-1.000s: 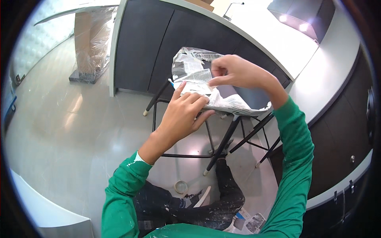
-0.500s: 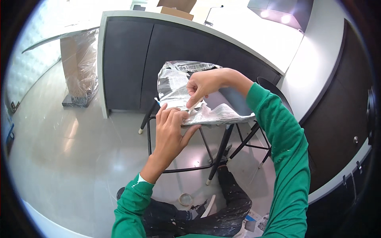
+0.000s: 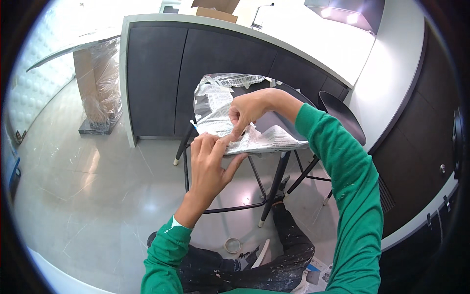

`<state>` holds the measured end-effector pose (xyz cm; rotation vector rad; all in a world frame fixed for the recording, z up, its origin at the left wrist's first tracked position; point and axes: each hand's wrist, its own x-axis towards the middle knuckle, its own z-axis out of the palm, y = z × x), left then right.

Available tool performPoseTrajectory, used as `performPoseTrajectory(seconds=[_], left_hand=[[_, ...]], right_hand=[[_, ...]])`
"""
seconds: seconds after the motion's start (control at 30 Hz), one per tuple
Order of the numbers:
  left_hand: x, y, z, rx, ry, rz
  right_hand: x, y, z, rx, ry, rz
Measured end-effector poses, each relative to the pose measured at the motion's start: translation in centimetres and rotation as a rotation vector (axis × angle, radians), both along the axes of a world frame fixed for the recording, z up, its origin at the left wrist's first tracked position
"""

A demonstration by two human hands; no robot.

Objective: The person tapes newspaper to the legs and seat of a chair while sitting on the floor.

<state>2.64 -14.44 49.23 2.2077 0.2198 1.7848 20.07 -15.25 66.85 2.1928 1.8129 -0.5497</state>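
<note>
Glossy grey floor [image 3: 93,196], metal-framed black-legged stool [image 3: 274,183]. Crumpled white printed newspaper [image 3: 274,139] runs left-right along stool's near edge; left hand [image 3: 208,159] clasps it; right hand [image 3: 247,111] meets it just inward, grip unclear.

One bare left hand [image 3: 209,159] and one bare right hand [image 3: 249,109]. Two black stools with metal legs [image 3: 285,122]. One round, pale tape roll [image 3: 226,247]. One open brown cardboard box [image 3: 214,14]. Two round white hood lights [image 3: 352,18]. Several black-and-white newspaper pieces [image 3: 271,140], overlapping too much for a sure count.
</note>
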Motion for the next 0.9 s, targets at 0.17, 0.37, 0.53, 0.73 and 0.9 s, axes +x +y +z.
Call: performPoseTrajectory(seconds=[0.17, 0.37, 0.53, 0.73, 0.9], left_hand=[[-1.0, 0.1, 1.4, 0.099, -0.029, 0.014], [-0.2, 1.2, 1.0, 0.080, -0.002, -0.147], [-0.8, 1.2, 1.0, 0.019, 0.062, -0.123], [-0.7, 0.4, -3.3, -0.095, -0.052, -0.151], [0.0, 0.1, -14.4, -0.411, 0.020, 0.154]], right_hand=[[0.8, 0.4, -0.5, -0.005, -0.075, -0.030], [5.4, 0.0, -0.2, 0.028, -0.101, -0.145], [4.1, -1.7, -0.6, 0.145, -0.089, -0.128], [9.0, -10.7, 2.6, 1.224, -0.037, -0.008], [17.6, -21.4, -6.3, 2.349, 0.428, -0.391]])
